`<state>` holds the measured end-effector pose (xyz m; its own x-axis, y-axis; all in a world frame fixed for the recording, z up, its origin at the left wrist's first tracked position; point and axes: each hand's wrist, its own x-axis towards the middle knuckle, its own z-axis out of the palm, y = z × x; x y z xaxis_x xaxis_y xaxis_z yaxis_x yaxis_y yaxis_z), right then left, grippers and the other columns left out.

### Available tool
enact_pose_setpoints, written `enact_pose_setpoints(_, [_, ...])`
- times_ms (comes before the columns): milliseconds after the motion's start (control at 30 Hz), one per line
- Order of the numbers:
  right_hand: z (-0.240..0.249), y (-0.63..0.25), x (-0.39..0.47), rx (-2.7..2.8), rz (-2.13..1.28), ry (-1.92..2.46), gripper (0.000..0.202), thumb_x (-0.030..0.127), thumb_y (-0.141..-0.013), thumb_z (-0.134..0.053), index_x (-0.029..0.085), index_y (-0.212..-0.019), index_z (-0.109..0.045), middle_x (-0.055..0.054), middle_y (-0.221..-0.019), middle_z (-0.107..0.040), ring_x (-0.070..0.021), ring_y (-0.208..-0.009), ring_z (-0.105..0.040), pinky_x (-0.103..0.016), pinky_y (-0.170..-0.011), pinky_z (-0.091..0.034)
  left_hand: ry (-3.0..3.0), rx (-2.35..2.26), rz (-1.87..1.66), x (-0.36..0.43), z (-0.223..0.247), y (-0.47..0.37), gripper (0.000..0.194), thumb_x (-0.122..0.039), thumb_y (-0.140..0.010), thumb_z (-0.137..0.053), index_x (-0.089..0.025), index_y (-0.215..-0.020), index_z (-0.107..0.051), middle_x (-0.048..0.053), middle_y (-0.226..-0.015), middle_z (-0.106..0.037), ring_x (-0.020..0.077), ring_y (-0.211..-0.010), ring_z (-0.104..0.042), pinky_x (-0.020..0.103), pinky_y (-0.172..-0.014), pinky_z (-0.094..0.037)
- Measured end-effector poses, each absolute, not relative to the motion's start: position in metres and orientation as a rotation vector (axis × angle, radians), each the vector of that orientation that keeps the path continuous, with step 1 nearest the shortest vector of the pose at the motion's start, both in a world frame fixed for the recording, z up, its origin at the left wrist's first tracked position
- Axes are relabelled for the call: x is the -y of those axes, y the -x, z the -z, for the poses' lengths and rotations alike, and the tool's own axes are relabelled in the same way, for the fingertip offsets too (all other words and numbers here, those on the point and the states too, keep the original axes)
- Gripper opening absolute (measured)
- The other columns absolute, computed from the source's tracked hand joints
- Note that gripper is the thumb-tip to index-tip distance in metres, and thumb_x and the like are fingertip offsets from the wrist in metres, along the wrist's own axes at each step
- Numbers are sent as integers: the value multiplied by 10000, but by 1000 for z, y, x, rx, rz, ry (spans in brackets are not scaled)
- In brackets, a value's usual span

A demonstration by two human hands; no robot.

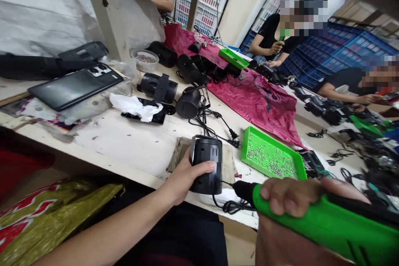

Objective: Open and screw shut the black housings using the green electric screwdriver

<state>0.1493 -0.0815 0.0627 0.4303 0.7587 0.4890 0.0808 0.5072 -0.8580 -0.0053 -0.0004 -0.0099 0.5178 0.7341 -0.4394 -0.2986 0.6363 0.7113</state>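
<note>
My left hand grips a black cylindrical housing with slots in its side, the thumb lying across it. The housing rests over a worn cloth pad at the bench's front edge, and a coiled black cable hangs by its lower end. In my right hand is a green electric screwdriver, held sideways with the fingers wrapped round its body. Its thin bit points left and meets or nearly meets the housing's right side; whether it sits in a screw I cannot tell.
A green tray of small screws stands right of the housing. Behind are more black housings, loose cables, a pink plastic sheet and a tub of screws. A phone lies left. Co-workers sit across the bench.
</note>
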Motion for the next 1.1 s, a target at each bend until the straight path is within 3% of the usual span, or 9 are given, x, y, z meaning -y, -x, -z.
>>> enact_pose_setpoints(100, [-61, -132, 67, 1050, -407, 837, 299, 516, -764, -656, 272, -938, -650, 82, -540, -547, -111, -361, -461, -274, -400, -435, -627, -814, -692, 2, 10, 3, 615, -342, -655, -780, -229, -1207, -534, 39, -1021, -676, 249, -999, -621, 355, -845, -504])
enact_pose_setpoints(233, [-57, -119, 58, 959, -430, 873, 355, 558, -733, -686, 237, -868, -614, 81, -572, -526, -106, -420, -480, -275, -453, -456, -627, -861, -737, 3, 10, 0, 572, -338, -667, -778, -217, -1177, -550, 30, -991, -676, 228, -971, -620, 320, -828, -500])
enact_pose_setpoints(433, [-52, -120, 63, 902, -489, 816, 436, 663, -796, -536, 247, -887, -631, 75, -564, -504, -105, -420, -466, -280, -469, -452, -644, -880, -755, 6, 9, -2, 548, -348, -651, -785, -185, -1123, -559, 36, -957, -669, 225, -933, -617, 318, -800, -504])
enact_pose_setpoints(567, [-60, -120, 79, 868, -435, 813, 402, 571, -832, -573, 240, -1050, -638, 80, -584, -539, -104, -441, -479, -280, -502, -461, -744, -817, -742, 11, 13, 7, 646, -354, -658, -782, -214, -1224, -504, 42, -1058, -669, 252, -1036, -606, 359, -893, -483])
enact_pose_setpoints(667, [-69, -129, 93, 837, -333, 801, 374, 521, -802, -638, 229, -1036, -641, 88, -557, -526, -92, -407, -431, -256, -463, -426, -906, -728, -741, 15, 18, 14, 695, -345, -659, -794, -231, -1265, -473, 51, -1147, -652, 277, -1120, -579, 398, -984, -434])
enact_pose_setpoints(900, [-66, -153, 96, 758, -457, 1009, 653, 766, -683, -575, 192, -984, -651, 34, -560, -548, -117, -470, -482, -267, -462, -427, -1077, -658, -763, 18, 25, 19, 711, -360, -658, -800, -217, -1276, -479, 67, -1206, -633, 311, -1178, -539, 444, -1044, -377])
enact_pose_setpoints(1000, [-58, -157, 96, 754, -459, 1096, 623, 658, -665, -700, 192, -1073, -630, -6, -704, -622, -153, -612, -580, -292, -549, -480, -1058, -544, -778, 18, 28, 22, 779, -301, -642, -811, -249, -1331, -453, 48, -1232, -628, 286, -1168, -548, 432, -1038, -381])
enact_pose_setpoints(1100, [-47, -162, 96, 769, -410, 1154, 458, 485, -720, -745, 231, -1076, -609, -42, -877, -671, -189, -758, -644, -305, -603, -508, -1020, -380, -803, 18, 31, 27, 884, -191, -591, -830, -318, -1374, -439, 16, -1322, -592, 260, -1192, -542, 395, -1027, -394])
